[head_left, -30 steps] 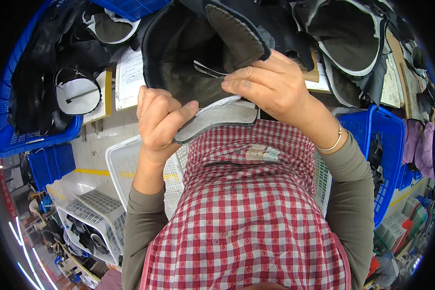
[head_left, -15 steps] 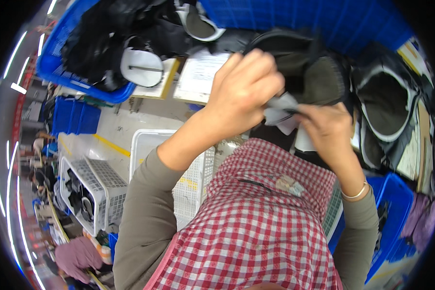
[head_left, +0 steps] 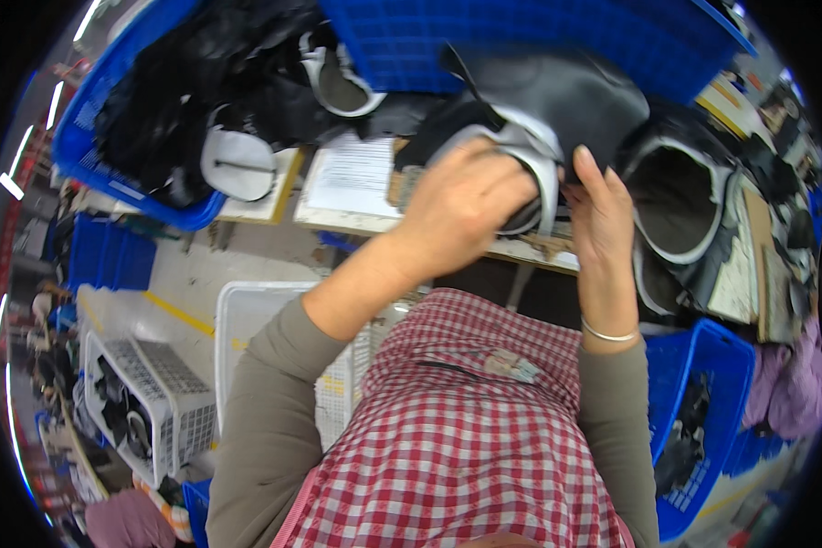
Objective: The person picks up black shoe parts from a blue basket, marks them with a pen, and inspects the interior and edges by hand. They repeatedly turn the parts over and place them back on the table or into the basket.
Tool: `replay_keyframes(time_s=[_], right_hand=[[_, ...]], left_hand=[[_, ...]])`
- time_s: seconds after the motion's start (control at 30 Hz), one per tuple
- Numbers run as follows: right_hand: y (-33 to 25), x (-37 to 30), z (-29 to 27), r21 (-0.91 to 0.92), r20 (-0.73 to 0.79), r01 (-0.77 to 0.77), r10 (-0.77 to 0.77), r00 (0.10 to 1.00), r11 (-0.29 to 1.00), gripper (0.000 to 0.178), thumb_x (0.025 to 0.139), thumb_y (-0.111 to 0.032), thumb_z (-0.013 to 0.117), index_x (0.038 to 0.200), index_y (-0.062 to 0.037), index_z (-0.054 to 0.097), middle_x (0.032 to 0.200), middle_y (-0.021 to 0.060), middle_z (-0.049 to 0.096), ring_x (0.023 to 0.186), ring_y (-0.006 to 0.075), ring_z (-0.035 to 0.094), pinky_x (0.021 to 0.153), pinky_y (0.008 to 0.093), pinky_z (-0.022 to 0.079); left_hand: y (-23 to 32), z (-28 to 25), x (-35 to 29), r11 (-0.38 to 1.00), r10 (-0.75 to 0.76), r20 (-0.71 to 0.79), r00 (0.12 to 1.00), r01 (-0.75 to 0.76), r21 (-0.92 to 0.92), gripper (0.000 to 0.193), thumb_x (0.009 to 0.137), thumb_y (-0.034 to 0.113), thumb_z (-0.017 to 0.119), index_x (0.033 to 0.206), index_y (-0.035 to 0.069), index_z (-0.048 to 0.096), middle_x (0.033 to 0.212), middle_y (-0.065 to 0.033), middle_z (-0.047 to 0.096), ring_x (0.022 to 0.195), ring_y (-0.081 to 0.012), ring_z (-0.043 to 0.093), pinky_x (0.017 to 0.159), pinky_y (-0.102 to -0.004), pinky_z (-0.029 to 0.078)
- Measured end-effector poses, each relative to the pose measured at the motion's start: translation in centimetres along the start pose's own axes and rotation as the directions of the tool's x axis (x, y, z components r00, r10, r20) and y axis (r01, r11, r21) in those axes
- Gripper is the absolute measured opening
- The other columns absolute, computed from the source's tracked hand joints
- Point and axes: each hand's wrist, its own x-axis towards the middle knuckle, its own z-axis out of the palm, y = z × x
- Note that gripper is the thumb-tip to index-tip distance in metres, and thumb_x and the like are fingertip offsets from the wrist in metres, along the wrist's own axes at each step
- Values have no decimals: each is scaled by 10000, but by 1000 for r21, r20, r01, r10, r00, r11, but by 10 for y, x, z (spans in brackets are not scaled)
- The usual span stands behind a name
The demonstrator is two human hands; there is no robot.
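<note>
A black leather shoe upper [head_left: 566, 96] with a grey-white lined rim stands tilted over the table edge in front of me. My left hand [head_left: 470, 205] is closed on its pale rim, fingers curled into the opening. At its right side is my right hand [head_left: 603, 219], thumb raised and fingers stretched up and apart. Some right fingertips touch or nearly touch the upper's edge; their exact contact is partly hidden. To the right lies another black upper [head_left: 676, 196] with a white rim and dark lining.
A blue basket [head_left: 137, 187] at the far left holds black pieces, with a white oval piece [head_left: 237, 164] on its near side. A printed sheet [head_left: 352, 173] lies on the table. White crates [head_left: 247, 306] stand on the floor at left, and a blue bin [head_left: 717, 429] at right.
The black upper has been raised and turned, its pale rim now facing me. My left hand has moved down onto the rim; my right hand has let go of a pale flap and opened upward.
</note>
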Motion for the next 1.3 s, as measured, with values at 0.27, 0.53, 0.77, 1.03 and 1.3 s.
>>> replay_keyframes(time_s=[0.27, 0.53, 0.77, 1.03, 1.3], right_hand=[[-28, 6, 8, -44, -180, -100, 90, 980, 994, 194, 934, -241, 810, 1021, -73, 766, 944, 38, 778, 846, 133, 700, 864, 305, 514], [-28, 5, 15, -2, -83, -44, 44, 996, 999, 188, 935, -195, 804, 1032, -37, 771, 985, 57, 777, 872, 126, 703, 840, 266, 533], [-10, -2, 8, -70, -140, -109, 98, 985, 992, 192, 916, -158, 824, 1032, -11, 781, 942, 50, 766, 833, 100, 670, 802, 253, 527], [2, -16, 2, -143, -113, -157, 142, 983, 977, 185, 923, -171, 819, 1006, -11, 778, 901, 42, 758, 795, 107, 672, 778, 263, 532], [18, -30, -4, 38, -223, -111, 116, 968, 993, 201, 957, -168, 785, 1089, -17, 772, 1006, 31, 760, 873, 91, 676, 809, 248, 545]], left_hand=[[5, 6, 32, 956, 116, 175, 978, -158, 248, 263, 740, 135, 709, 996, 82, 734, 996, -29, 653, 1014, -226, 649, 967, -461, 461], [-12, 4, 57, 911, 369, -69, 927, -346, 226, 219, 741, 122, 721, 956, 83, 712, 1135, -50, 682, 1081, -250, 668, 818, -372, 552], [-30, 23, 33, 947, -191, 148, 970, 222, -232, 328, 756, -138, 656, 1003, 41, 777, 980, -79, 736, 942, -255, 708, 807, -322, 571], [-17, 51, -15, -244, -770, 518, 372, 578, -778, 319, 983, 263, 746, 1143, -13, 737, 1073, -72, 771, 936, -142, 705, 847, -303, 554], [11, 84, -41, 899, -375, -187, 908, 307, -313, 459, 710, -113, 661, 1120, 60, 771, 966, -89, 701, 895, -275, 667, 796, -352, 554]])
